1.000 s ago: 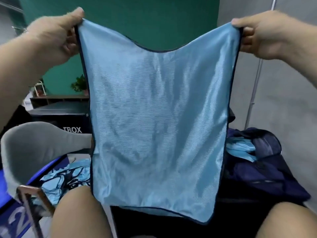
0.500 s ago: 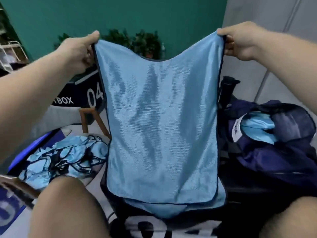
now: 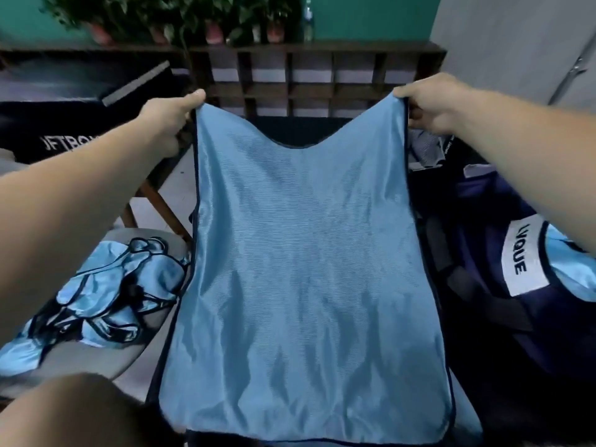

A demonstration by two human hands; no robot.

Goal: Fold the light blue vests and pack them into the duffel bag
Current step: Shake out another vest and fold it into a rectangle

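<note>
A light blue vest with dark trim is stretched out flat in front of me, reaching down to my lap. My left hand pinches its left shoulder strap and my right hand pinches the right one. To the right stands the open navy duffel bag with a white label; light blue fabric shows inside it. A crumpled heap of more light blue vests lies on a grey chair seat at the left.
My left knee is at the bottom left. A black box with white lettering stands at the far left. A dark wooden shelf with potted plants runs along the green back wall.
Both hands have lowered the stretched vest from head height toward my lap, still gripping its shoulders. The view has tilted down, showing more of the bag and the heap.
</note>
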